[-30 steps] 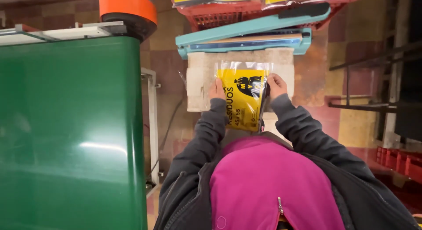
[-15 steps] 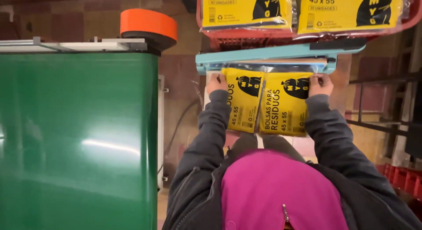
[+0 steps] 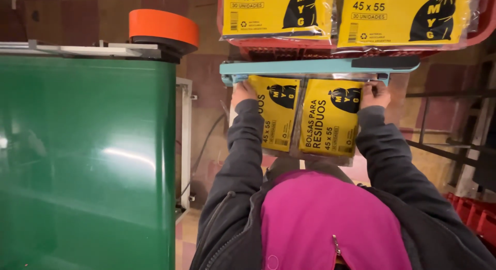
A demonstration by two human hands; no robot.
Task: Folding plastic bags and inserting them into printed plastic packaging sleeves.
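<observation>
Looking down past a magenta top [image 3: 330,218] and dark jacket sleeves [image 3: 243,161], the view runs up both forearms to a double pack of yellow bags [image 3: 305,117] held out in front of the body. On the near left, a large green panel [image 3: 88,161] fills that side from the bottom edge upward, its right edge close beside the left sleeve, with only a narrow strip of tiled floor [image 3: 186,234] between them. On the right there is more room: a dark metal frame [image 3: 439,146] and red crates [image 3: 478,218] stand apart from the right sleeve.

The left hand [image 3: 243,92] grips the pack's upper left corner, fingers closed on the clear wrapper. The right hand [image 3: 376,94] grips the upper right corner, fingers likewise curled shut on the film. The pack hangs between them, its top edge lying right at the long light-blue bar [image 3: 320,67] that crosses the scene just beyond the knuckles; whether the film sits under the bar or only against it cannot be told.

The pack is two yellow printed packets side by side in one glossy clear sleeve, with a seam running down the middle and a black bag drawing on each.

Farther off, two more yellow packets [image 3: 403,17] lie in a red basket [image 3: 480,27] beyond the bar, and an orange disc [image 3: 163,25] tops the green panel's far corner.
</observation>
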